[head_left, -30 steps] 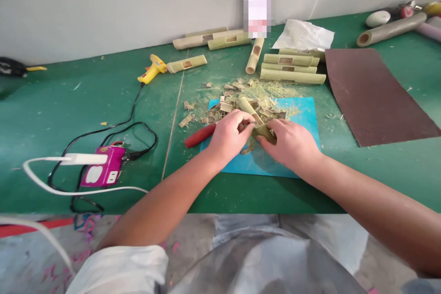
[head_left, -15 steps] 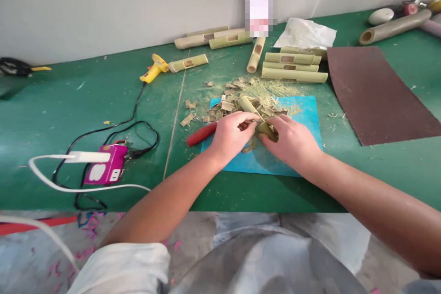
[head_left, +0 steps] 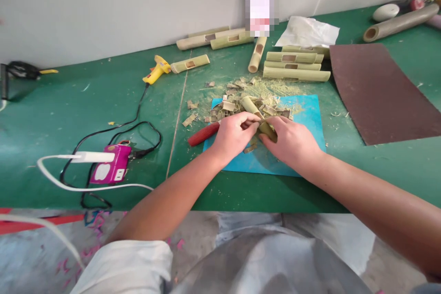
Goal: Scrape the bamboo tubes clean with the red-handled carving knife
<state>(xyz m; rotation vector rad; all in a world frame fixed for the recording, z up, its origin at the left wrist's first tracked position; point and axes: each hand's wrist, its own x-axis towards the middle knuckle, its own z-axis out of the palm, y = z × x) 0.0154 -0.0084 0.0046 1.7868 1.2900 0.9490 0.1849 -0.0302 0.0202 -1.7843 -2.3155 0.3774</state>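
Observation:
A pale green bamboo tube (head_left: 250, 105) slants over a blue mat (head_left: 305, 147), its far end among the shavings. My right hand (head_left: 291, 140) is closed around the tube's near end. Thumb and fingers together, my left hand (head_left: 236, 133) meets the tube at its middle from the left. Whatever is pinched in those fingers is hidden. A red rod-like handle (head_left: 203, 134) lies beside my left hand, its right end covered by the hand. Bamboo chips (head_left: 228, 106) are heaped just beyond both hands.
Several notched bamboo tubes (head_left: 296, 75) lie at the back. A yellow glue gun (head_left: 157, 70) and a purple power adapter (head_left: 110, 165) with cords are left. A brown sheet (head_left: 382, 96) lies right; a thick bamboo tube (head_left: 401, 23) sits behind it.
The whole view has shifted slightly to the right. A thin pale sliver seen between my hands before no longer shows. Both hands keep nearly the same place on the bamboo tube.

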